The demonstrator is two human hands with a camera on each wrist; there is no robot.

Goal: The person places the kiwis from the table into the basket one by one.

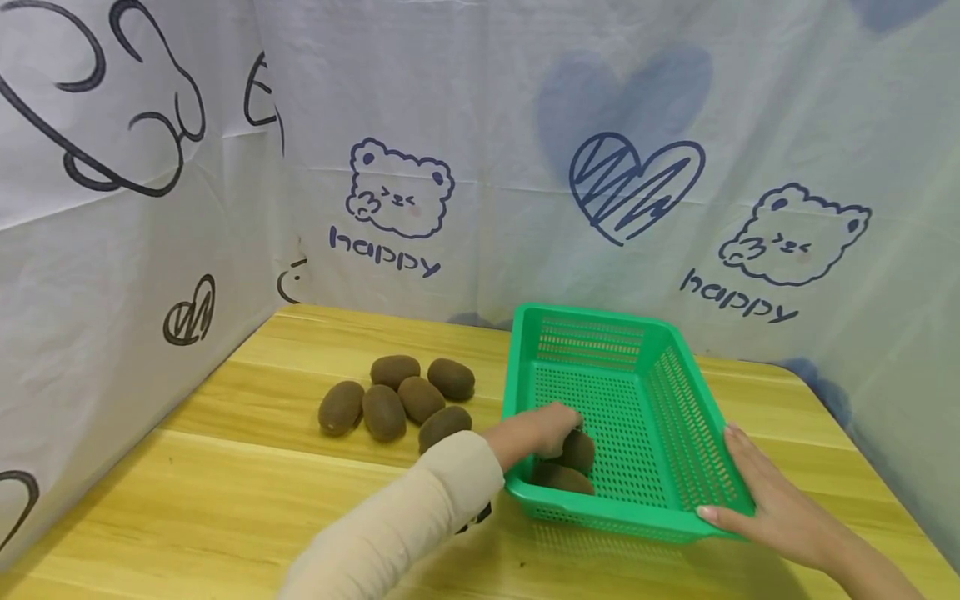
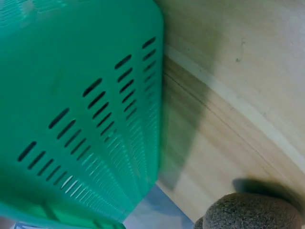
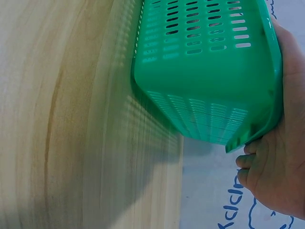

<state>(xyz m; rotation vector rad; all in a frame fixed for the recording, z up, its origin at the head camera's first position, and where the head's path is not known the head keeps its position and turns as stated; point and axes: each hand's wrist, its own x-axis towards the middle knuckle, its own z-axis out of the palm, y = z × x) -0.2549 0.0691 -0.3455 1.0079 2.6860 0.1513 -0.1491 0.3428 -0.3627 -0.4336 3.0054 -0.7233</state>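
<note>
My left hand (image 1: 551, 427) reaches over the left side of a green plastic basket (image 1: 615, 521), its fingertips hidden. It holds a brown kiwi (image 1: 577, 454) low inside the basket. A second kiwi (image 1: 562, 478) lies in the near left corner. With the thumb on the near rim and the fingers along the right side, my right hand (image 1: 776, 508) grips the basket's near right corner. The right wrist view shows that hand (image 3: 274, 167) at the rim. Left of the basket, several kiwis (image 1: 384, 412) lie grouped on the table; the left wrist view catches one kiwi (image 2: 252, 212).
The wooden table (image 1: 247, 500) carries both the basket and the loose kiwis. A white cloth (image 1: 480, 150) with bear and heart drawings hangs behind the table and along its left side. My left forearm wears a cream sleeve (image 1: 405, 525).
</note>
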